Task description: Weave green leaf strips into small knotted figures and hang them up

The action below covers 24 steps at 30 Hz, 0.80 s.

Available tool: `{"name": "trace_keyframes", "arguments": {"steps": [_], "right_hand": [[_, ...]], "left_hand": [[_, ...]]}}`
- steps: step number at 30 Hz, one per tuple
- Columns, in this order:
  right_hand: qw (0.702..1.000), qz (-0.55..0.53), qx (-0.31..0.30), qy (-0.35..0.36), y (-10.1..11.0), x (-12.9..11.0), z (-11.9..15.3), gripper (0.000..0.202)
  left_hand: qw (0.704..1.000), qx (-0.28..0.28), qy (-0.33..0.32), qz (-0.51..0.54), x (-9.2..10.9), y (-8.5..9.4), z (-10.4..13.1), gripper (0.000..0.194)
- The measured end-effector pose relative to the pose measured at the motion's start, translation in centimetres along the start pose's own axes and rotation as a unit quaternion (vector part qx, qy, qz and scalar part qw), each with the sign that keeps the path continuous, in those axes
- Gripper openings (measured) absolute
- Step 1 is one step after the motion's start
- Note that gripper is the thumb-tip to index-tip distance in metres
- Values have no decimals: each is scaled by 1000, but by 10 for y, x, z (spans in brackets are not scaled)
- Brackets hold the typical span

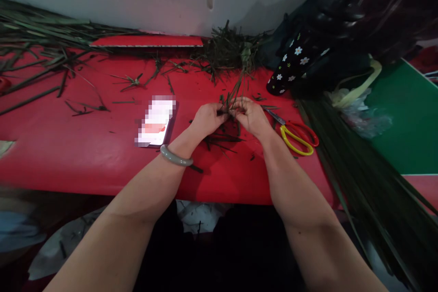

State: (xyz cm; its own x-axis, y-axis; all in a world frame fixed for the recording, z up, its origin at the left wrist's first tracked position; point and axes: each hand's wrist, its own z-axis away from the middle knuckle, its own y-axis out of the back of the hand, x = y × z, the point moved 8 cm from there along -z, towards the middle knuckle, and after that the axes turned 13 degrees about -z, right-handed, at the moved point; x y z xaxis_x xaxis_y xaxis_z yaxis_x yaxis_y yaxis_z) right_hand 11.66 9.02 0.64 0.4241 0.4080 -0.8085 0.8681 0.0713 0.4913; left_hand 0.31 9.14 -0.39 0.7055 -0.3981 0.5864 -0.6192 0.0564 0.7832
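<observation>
Both hands meet over a red-covered table (116, 164), working on one small bundle of narrow green leaf strips (235, 92). My left hand (209, 117), with a grey bangle (176, 157) on its wrist, pinches the lower end of the strips. From the other side, my right hand (251, 115) closes its fingertips on the same strips, whose loose ends point up and away. The fingers hide how the strips are joined. Right of my right hand lie scissors (297, 139) with one red and one yellow handle loop. A lit phone (157, 121) rests left of my left hand.
Leaf scraps (222, 141) are scattered under and around my hands. A pile of knotted leaf pieces (232, 50) sits by the wall. Long leaves (356, 182) hang over the right edge, beside a green board (400, 114). A black flowered bottle (290, 64) leans at back right.
</observation>
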Motion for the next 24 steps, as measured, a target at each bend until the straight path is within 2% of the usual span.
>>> {"name": "trace_keyframes", "arguments": {"steps": [8, 24], "right_hand": [[1000, 9, 0, -8, 2, -6, 1, 12], [1000, -2, 22, 9, 4, -10, 0, 11]], "left_hand": [[1000, 16, 5, 13, -2, 1, -1, 19], [1000, 3, 4, -9, 0, 0, -1, 16]]}}
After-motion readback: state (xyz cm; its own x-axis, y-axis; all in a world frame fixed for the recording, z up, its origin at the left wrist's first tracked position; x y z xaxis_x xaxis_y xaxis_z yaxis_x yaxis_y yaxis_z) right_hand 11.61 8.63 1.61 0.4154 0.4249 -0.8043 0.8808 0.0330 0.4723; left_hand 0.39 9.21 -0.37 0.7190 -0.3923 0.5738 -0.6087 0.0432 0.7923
